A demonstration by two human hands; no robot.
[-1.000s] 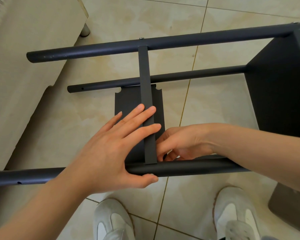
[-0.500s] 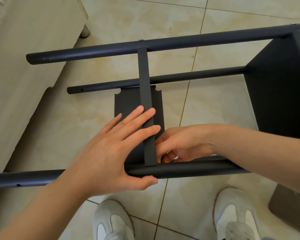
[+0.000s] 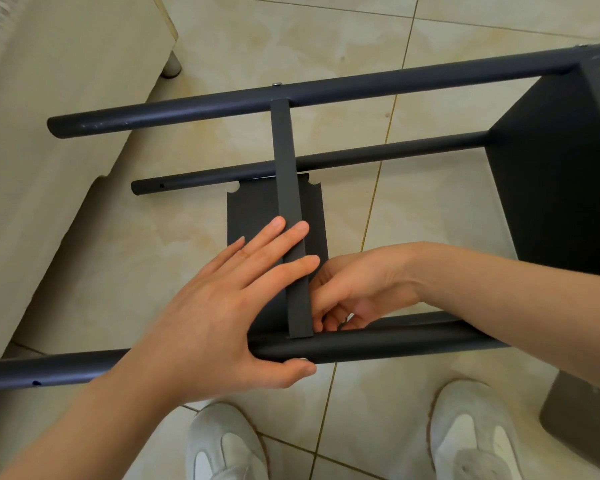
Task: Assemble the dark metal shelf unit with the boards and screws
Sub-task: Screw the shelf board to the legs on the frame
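Note:
The dark shelf frame lies on its side on the tiled floor. A near tube (image 3: 395, 341), a far upper tube (image 3: 361, 86) and a lower back tube (image 3: 378, 152) run left to right into a dark end panel (image 3: 551, 185). A shelf board (image 3: 286, 168) stands edge-up between the near and far tubes. My left hand (image 3: 215, 313) lies flat over the board's edge, its thumb hooked under the near tube beside a screw head (image 3: 302, 359). My right hand (image 3: 361, 285) is curled against the board just above the near tube, fingers pinched on something small and hidden.
A beige sofa (image 3: 66, 98) with a short leg (image 3: 171, 65) fills the left side. My white shoes (image 3: 226, 445) (image 3: 475, 427) stand just in front of the near tube. A grey object (image 3: 586, 417) sits at the lower right. A screw head (image 3: 276, 84) shows on the far tube.
My right fingers have shifted slightly at the joint of board and near tube. My left hand and the frame have stayed where they were.

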